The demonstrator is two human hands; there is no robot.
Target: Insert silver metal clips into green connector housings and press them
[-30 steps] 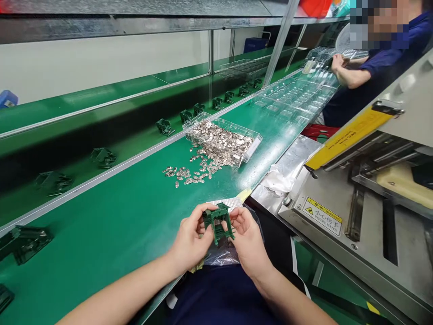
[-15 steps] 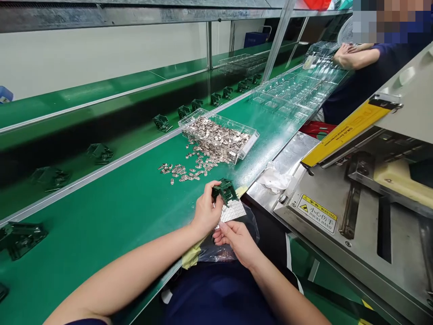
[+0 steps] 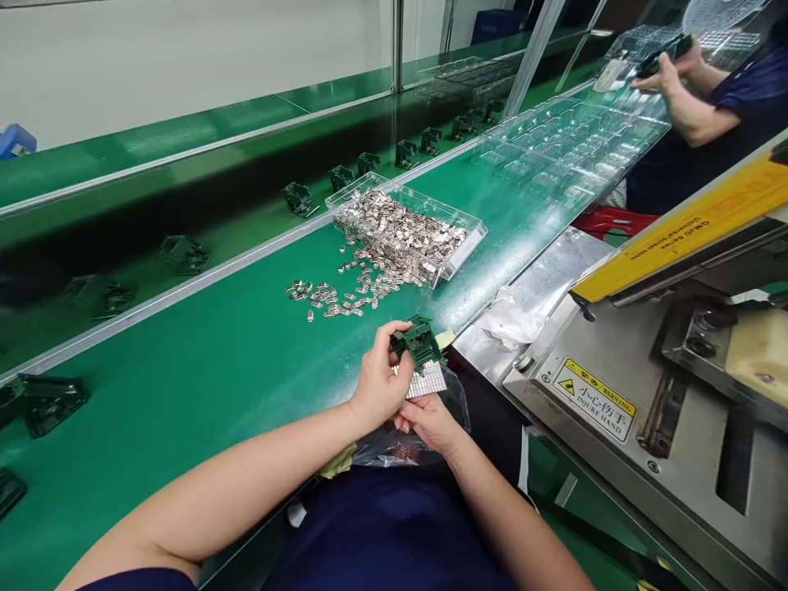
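Observation:
My left hand is closed on a small dark green plastic part, held just above the near edge of the green table. My right hand sits just below it, partly hidden by the left, fingers pinched at a silvery ribbed strip. Under both hands lies a clear plastic bag. Farther out stands a clear tray of small metal clips, with loose clips spilled in front of it.
Dark green parts ride the conveyor behind the table. Clear blister trays lie at far right, where another person's hands work. A metal press machine with a yellow guard and warning label stands at right.
The green part went from both hands to my left hand alone, moving up and right. My right hand dropped below to the ribbed strip. The view shifted slightly.

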